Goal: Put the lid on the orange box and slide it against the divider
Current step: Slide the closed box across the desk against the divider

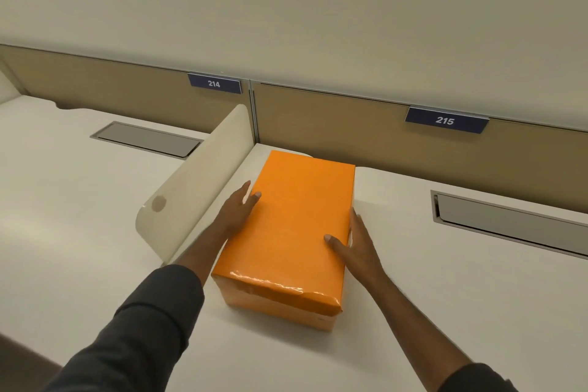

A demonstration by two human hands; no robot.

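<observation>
Lid seated | my left hand, right hand flat on box sides | risk: uneven push skews box (gap at divider, centre-left)

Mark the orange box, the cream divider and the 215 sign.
Glossy orange lidded box [292,219]: head view, lid top.
Curved cream divider panel [197,188]: head view, flat face.
Blue 215 sign [445,120]: head view, numerals.

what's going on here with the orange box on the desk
A person has both hands on the orange box, which sits on a white desk. The lid is already on. The left hand lies along the box's left side, in the gap between it and the cream divider. The right hand is against the right side, thumb on the lid. The box is close to the divider but not yet against it.
</observation>
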